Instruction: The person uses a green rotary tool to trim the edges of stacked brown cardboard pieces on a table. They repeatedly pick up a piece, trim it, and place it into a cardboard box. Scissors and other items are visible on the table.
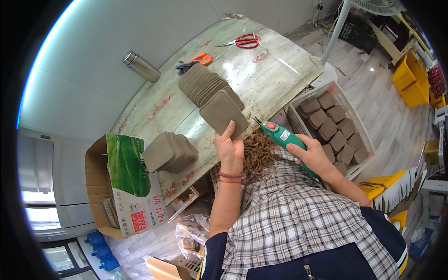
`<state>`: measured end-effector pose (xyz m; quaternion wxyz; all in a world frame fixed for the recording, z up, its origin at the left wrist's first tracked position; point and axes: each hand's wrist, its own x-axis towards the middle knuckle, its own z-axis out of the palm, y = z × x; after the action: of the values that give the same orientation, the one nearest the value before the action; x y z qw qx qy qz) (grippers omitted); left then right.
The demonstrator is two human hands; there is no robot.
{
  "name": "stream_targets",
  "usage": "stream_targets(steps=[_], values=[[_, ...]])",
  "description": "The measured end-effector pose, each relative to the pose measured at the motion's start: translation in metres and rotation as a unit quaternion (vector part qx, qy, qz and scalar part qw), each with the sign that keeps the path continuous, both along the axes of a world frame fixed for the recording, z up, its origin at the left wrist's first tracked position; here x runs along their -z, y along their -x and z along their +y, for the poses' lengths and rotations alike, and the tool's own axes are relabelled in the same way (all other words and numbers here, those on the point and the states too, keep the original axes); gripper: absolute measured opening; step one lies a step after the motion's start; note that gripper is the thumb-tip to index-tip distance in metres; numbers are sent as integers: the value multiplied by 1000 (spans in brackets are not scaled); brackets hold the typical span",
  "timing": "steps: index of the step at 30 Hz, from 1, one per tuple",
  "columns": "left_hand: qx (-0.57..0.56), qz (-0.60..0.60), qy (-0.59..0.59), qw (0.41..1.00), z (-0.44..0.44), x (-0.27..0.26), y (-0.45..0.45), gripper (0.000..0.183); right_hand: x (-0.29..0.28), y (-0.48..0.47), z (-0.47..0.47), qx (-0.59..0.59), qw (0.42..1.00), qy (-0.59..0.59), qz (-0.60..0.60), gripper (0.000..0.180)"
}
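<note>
My left hand holds a brown-grey square pad with rounded corners by its near end, thumb on top. My right hand grips a green handheld electric cutter with a red button; its dark blades point at the pad's right side, apart from it. A fanned row of like pads lies just beyond the held one, and another stack of pads stands to the left on the table. Curly brown trimmings are heaped on the checked apron between my arms.
Red-handled scissors, an orange-and-grey item and a steel flask are at the table's far side. A white crate full of pads stands right. At left is a cardboard box with pads inside. A fan pole rises beyond.
</note>
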<state>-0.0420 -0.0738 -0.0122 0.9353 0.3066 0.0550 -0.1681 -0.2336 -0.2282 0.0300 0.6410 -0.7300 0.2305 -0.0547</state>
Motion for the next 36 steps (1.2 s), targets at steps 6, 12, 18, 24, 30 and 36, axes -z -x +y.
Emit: stream_targets(steps=[6, 12, 18, 24, 30, 36], values=[[-19, 21, 55, 998, -14, 0, 8, 50, -8, -1, 8, 6, 1000, -25, 1, 40], [11, 14, 41, 999, -24, 9, 22, 45, -16, -5, 8, 1, 1000, -9, 0, 44], [68, 14, 6, 998, -30, 15, 43, 43, -19, -12, 2, 40, 998, 22, -50, 38], [106, -5, -39, 994, -20, 26, 48, 42, -32, -11, -9, 34, 999, -7, -39, 38], [163, -99, -117, 975, 17, 21, 21, 37, -47, 6, -28, -23, 999, -41, 15, 43], [247, -134, -219, 934, 51, 9, -3, 38, -48, 15, -35, -83, 995, -30, 57, 46]])
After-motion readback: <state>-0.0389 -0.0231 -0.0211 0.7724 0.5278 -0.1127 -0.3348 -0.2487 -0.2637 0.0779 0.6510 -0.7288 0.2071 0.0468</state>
